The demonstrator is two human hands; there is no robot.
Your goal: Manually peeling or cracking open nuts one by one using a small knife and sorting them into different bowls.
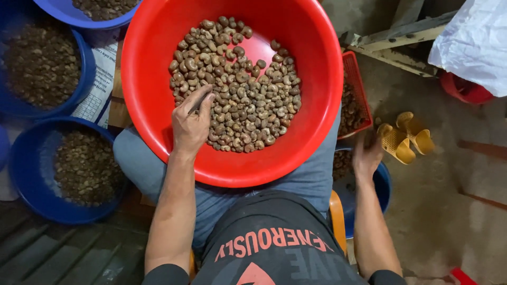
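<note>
Head view, round glossy red plastic basin point(153, 79), knobbly brown nuts point(237, 84), left hand point(191, 124) grip pinching nuts, right hand point(367, 155) grip unclear.

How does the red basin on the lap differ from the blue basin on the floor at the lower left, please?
The red basin is larger and rests on the person's lap; the blue basin sits on the floor. In the red basin the nuts are paler and leave much of the bottom bare, and the left hand reaches into them. The blue basin holds darker nuts, and no hand touches it. Both are round, plastic-looking and hold nuts.
</note>
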